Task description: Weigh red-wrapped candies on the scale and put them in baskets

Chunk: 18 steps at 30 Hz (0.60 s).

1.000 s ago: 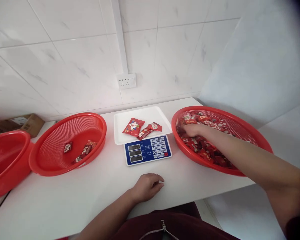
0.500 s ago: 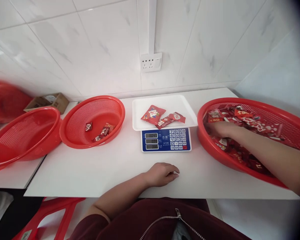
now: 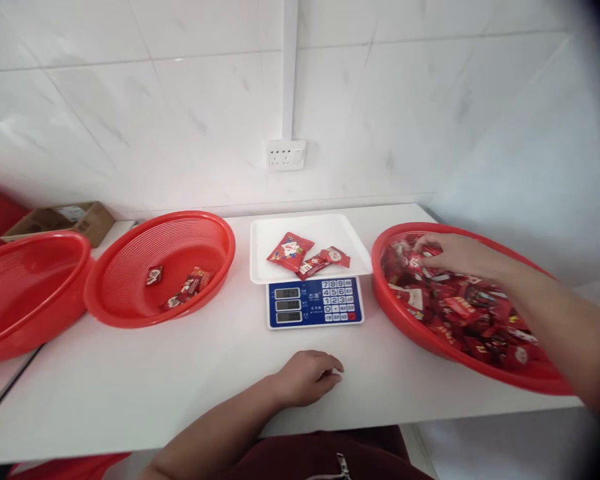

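Observation:
My right hand (image 3: 447,252) is over the far left part of the large red basket (image 3: 397,327), its fingers bent round a small red candy packet (image 3: 431,252). Many red-wrapped candies (image 3: 463,310) lie heaped beneath it. My left hand (image 3: 310,378) rests on the white table in front of the scale, thumb and fingers slightly apart, with nothing in it. On the scale's white tray (image 3: 330,227) lie a larger red packet (image 3: 290,252), a flat dark-red packet (image 3: 313,267) and a small red packet (image 3: 336,256). The blue scale panel (image 3: 314,303) faces me.
Left of the scale stands a red perforated basket (image 3: 160,227) with several small packets (image 3: 189,287) in it. Farther left are another red basket (image 3: 30,293) and an open cardboard box (image 3: 97,223). A wall socket (image 3: 287,155) is behind the scale.
My right hand has come up from among the candies, and a red packet now shows at its fingers. My left hand stays on the table. The camera view has shifted.

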Tool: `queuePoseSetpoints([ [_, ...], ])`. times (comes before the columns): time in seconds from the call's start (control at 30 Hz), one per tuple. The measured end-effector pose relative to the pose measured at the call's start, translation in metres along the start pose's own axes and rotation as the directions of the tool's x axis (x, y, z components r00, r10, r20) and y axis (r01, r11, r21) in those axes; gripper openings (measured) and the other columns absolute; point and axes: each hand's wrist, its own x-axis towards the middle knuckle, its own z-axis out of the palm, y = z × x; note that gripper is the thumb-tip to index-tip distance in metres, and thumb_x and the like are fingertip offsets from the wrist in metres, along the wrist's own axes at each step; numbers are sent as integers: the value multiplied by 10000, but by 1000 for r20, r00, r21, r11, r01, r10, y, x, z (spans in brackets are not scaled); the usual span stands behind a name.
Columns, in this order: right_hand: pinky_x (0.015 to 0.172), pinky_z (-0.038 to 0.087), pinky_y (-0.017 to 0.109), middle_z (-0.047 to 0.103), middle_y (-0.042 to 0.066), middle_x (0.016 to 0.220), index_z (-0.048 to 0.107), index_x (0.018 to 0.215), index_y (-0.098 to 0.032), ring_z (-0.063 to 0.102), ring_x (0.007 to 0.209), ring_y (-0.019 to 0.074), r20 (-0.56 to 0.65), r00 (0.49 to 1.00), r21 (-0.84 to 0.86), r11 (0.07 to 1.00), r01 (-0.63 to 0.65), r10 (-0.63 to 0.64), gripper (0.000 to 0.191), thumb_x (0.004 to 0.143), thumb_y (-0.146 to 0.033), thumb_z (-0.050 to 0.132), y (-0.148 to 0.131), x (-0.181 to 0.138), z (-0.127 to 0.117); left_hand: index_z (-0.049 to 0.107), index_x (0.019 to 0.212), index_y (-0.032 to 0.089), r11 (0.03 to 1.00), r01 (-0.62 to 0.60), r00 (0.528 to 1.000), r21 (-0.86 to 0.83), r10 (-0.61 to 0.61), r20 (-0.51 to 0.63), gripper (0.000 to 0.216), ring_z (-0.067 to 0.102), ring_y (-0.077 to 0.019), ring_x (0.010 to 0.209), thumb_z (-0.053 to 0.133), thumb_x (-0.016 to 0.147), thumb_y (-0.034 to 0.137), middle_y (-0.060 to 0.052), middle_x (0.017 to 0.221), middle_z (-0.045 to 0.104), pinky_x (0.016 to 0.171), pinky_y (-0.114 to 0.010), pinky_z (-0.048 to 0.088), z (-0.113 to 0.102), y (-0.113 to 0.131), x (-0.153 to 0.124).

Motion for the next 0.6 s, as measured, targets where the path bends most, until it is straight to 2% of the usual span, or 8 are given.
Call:
queuePoseSetpoints([
  [0.13,692,392,274,665,37,934,609,844,-200,566,730,164,-68,997,111,994,-13,20,137,708,-195,600,8,-12,-16,634,1049,218,1000,16,1000,-22,-17,-10,260,612,-157,790,463,856,252,-31,891,675,737,-243,471,-1,1,1],
  [0.27,611,436,266,626,69,1104,599,1024,-205,569,663,140,-35,999,248,969,-17,26,291,739,-252,560,12,-20,-14,633,1048,224,999,20,1000,-37,-20,-2,263,610,-160,811,461,850,233,-32,912,675,750,-248,469,-2,2,2],
  [0.33,594,454,255,588,90,1174,587,1088,-196,586,696,142,-14,1000,306,952,-11,16,348,750,-264,538,11,-22,-11,634,1044,223,999,21,1000,-39,-21,0,261,609,-160,810,464,847,233,-31,908,674,752,-250,469,-2,2,2],
  [0.5,604,487,258,602,99,1151,638,982,-175,607,785,170,-13,1000,368,930,-19,26,278,744,-258,520,13,-17,-8,632,1051,226,998,41,999,-45,-41,6,266,606,-154,797,459,850,238,-29,912,674,743,-245,470,-2,3,1],
  [0.6,620,491,289,672,63,991,674,883,-194,617,762,192,-138,990,249,967,48,-13,212,708,-239,563,14,-11,-8,630,1059,223,998,44,999,-43,-44,12,271,609,-155,802,457,852,244,-31,934,675,745,-246,471,-2,3,1],
])
